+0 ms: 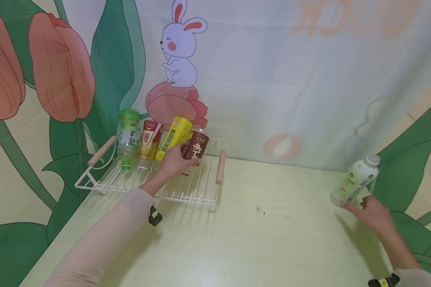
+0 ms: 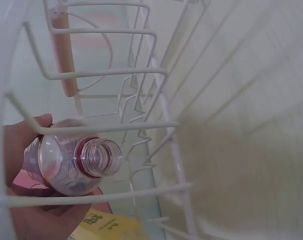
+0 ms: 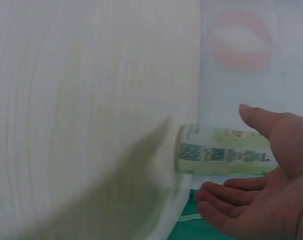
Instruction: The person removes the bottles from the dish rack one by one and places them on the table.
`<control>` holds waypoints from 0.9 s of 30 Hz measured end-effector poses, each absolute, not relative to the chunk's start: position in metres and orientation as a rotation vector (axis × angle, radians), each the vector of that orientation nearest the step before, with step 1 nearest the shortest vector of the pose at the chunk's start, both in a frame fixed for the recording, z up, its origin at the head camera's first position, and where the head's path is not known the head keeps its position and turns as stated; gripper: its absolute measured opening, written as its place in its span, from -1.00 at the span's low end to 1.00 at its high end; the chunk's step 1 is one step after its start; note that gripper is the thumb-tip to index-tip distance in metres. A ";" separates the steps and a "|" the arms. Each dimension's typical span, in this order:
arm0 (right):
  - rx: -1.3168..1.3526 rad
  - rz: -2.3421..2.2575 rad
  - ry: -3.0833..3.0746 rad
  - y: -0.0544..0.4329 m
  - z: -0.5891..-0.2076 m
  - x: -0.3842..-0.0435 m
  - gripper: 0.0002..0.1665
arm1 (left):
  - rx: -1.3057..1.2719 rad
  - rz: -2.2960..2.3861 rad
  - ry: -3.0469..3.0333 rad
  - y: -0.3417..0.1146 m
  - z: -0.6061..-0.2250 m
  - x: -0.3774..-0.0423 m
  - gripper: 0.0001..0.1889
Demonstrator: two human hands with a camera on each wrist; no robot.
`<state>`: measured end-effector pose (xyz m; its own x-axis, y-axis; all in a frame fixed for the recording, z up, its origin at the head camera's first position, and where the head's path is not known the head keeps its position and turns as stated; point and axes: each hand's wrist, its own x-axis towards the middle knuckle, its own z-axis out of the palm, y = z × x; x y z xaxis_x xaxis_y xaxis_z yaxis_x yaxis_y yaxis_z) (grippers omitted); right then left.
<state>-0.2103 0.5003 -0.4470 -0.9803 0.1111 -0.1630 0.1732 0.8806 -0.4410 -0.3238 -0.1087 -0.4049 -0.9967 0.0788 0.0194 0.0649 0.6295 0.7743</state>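
Note:
My left hand (image 1: 179,160) grips a bottle with a dark brown label (image 1: 196,146) over the right part of a white wire rack (image 1: 186,195). In the left wrist view, the clear bottle (image 2: 66,155) shows an uncapped threaded neck with a red ring, pointing down between the wires; the left hand's fingers (image 2: 29,145) wrap its body. At the far right, a pale green bottle with a silvery cap (image 1: 355,179) stands on the table. My right hand (image 1: 373,215) is beside its lower part, thumb extended and fingers loosely bent, holding nothing; a gap shows in the right wrist view.
Left of the held bottle, the rack bears a yellow carton (image 1: 176,133), a red and gold package (image 1: 150,139) and an upside-down green bottle (image 1: 128,137). Wooden handles (image 1: 220,167) flank the rack. A printed cloth (image 1: 251,79) hangs behind the pale table (image 1: 265,239).

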 end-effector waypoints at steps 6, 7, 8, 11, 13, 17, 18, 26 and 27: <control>0.167 -0.577 2.915 0.490 -0.438 -0.202 0.23 | 0.215 1.234 2.862 -0.108 -0.393 -0.315 -0.13; 0.157 -0.566 2.923 0.487 -0.437 -0.201 0.22 | 0.235 1.220 2.868 -0.108 -0.391 -0.313 -0.13; 0.146 -0.561 2.932 0.483 -0.436 -0.200 0.20 | 0.258 1.215 2.866 -0.107 -0.389 -0.311 -0.12; 0.104 -0.568 2.976 0.471 -0.435 -0.198 0.15 | 0.315 1.198 2.857 -0.105 -0.384 -0.306 -0.12; 0.063 -0.585 3.017 0.460 -0.434 -0.198 0.11 | 0.356 1.177 2.858 -0.103 -0.382 -0.303 -0.11; -0.034 -0.639 3.087 0.432 -0.429 -0.196 0.04 | 0.440 1.117 2.911 -0.098 -0.377 -0.295 -0.11; -0.056 -0.656 3.100 0.425 -0.427 -0.195 0.02 | 0.464 1.103 2.928 -0.096 -0.376 -0.293 -0.11; -0.275 -0.660 3.264 0.367 -0.403 -0.187 -0.09 | 0.681 1.026 3.008 -0.078 -0.363 -0.270 -0.14; -0.304 -0.660 3.287 0.361 -0.400 -0.185 -0.10 | 0.708 1.024 3.009 -0.075 -0.360 -0.266 -0.15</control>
<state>-0.1855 0.3607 -0.3995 -0.9588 -0.1304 0.2525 -0.2178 0.9079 -0.3582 -0.2661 -0.0752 -0.3603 -0.8992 0.3647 0.2416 0.4364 0.7088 0.5543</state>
